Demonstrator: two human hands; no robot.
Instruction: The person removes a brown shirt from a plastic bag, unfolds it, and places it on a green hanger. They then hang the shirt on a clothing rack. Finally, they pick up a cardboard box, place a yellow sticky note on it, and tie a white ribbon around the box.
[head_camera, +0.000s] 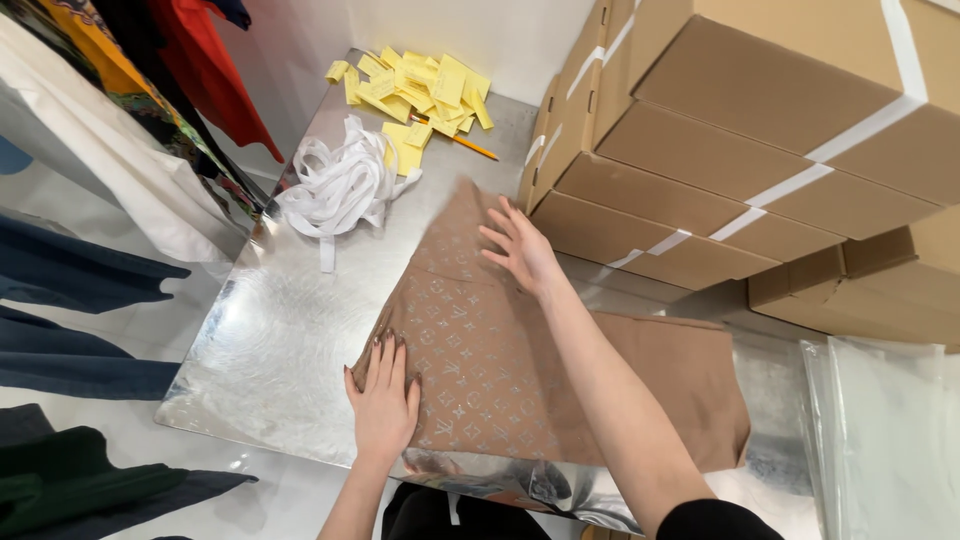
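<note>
Nearest: left hand lies palm down on the near left corner of the tan patterned cloth, fingers extended and close together, gripping nothing. It looks like it is pinning that corner so the fabric stays put.

The cloth is spread on the silvery desk, one piece, patterned part to the left, a plain tan part running right toward the desk edge.

Further out: right hand is flat on the far end of the cloth, fingers spread wide, nothing grasped. It reads as pressing or smoothing the top section.

Beyond the hands: one tangle of white ribbon sits just beside the cloth's far left, and one loose pile of yellow paper slips too many to count, with one orange pencil at its edge.

Right side: stacked cardboard boxes, at least five visible, taped white. Clear plastic bags lie at the far right. Hanging garments are on the left.
</note>
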